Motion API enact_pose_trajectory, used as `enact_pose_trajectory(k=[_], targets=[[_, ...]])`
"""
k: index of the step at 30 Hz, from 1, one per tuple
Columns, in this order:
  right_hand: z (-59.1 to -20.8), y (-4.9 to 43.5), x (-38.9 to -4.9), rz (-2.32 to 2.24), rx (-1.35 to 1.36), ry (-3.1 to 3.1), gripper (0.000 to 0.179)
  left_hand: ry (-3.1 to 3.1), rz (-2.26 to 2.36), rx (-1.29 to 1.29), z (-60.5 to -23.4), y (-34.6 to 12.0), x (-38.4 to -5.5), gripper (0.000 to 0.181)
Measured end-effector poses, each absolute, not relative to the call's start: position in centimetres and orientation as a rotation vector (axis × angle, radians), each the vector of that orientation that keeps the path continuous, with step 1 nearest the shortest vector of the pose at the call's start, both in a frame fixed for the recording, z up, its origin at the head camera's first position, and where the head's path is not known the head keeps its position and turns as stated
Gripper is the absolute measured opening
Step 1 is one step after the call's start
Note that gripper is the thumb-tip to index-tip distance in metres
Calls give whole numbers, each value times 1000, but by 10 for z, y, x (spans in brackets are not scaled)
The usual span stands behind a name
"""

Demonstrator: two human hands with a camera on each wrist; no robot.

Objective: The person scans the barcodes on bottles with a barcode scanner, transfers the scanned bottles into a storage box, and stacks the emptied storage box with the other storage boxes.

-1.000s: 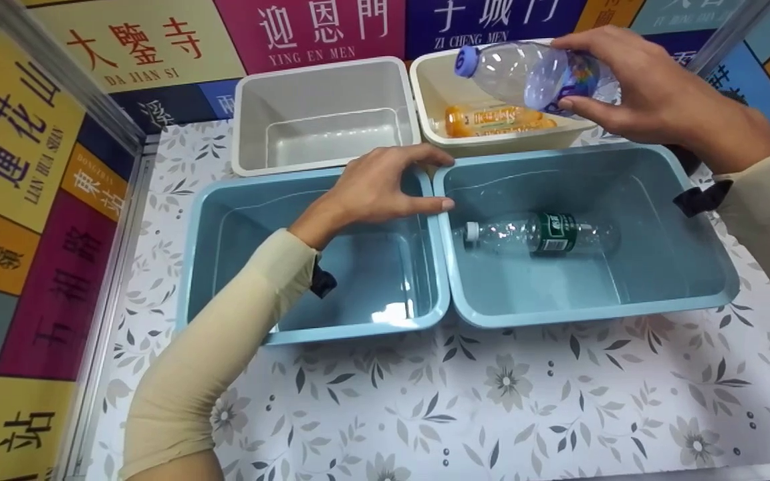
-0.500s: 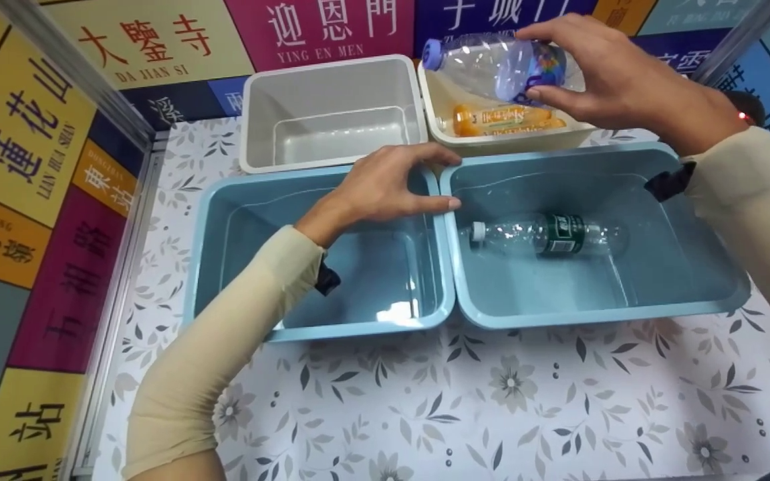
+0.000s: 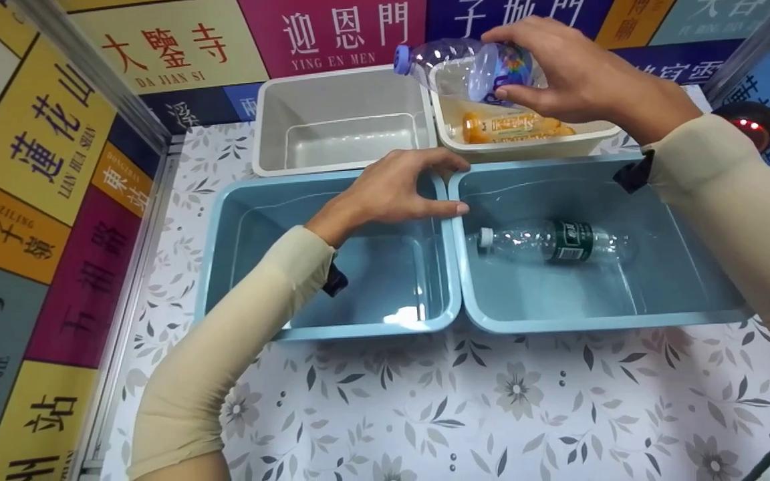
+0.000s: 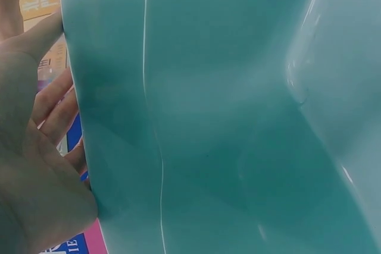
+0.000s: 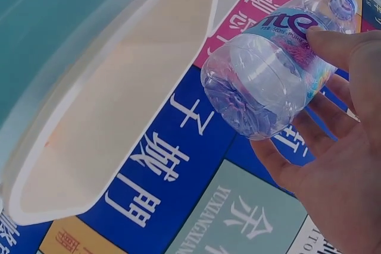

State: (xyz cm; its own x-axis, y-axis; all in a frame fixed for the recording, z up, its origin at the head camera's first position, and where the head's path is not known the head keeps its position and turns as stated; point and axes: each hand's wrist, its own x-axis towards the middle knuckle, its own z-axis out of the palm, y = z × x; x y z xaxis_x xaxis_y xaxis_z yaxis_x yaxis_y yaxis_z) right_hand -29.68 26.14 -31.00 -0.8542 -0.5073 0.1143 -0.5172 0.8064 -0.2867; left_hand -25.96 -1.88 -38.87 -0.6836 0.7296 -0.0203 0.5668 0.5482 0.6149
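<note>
My right hand [image 3: 569, 73] grips a clear plastic bottle [image 5: 256, 69] with a purple cap and colourful label, thumb on one side and fingers on the other. In the head view the bottle lies nearly level above the cream bin [image 3: 609, 130], its cap pointing left over the corner of the grey bin [image 3: 261, 127]. My left hand [image 3: 402, 187] is at the adjoining rims of the left blue bin [image 3: 318, 331] and right blue bin [image 3: 559, 325], thumb and fingers spread apart, fingertips right at the rims. In the left wrist view, its fingers [image 4: 56, 105] show past a blue rim.
Orange-labelled bottles [image 3: 512, 127] lie in the cream bin. A clear bottle with a green label [image 3: 569, 240] lies on its side in the right blue bin. Printed panels [image 3: 338, 33] stand behind the bins. A floral cloth [image 3: 385, 401] covers the table.
My right hand has carried the purple-capped bottle leftward, from the cream bin's right part toward the grey bin. My left hand stays at the blue rims; the view has shifted slightly.
</note>
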Motion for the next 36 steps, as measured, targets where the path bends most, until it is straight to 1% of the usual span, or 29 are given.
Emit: enact_pose_trajectory(k=[20, 25, 36], targets=[[-319, 224, -332, 482, 954, -2969, 65, 2494, 835, 1065, -386, -17, -262, 70], [-321, 207, -341, 488, 991, -2964, 66, 2495, 852, 1100, -386, -19, -263, 69], [-330, 171, -356, 477, 1098, -2948, 64, 2497, 821, 1088, -387, -20, -263, 70]])
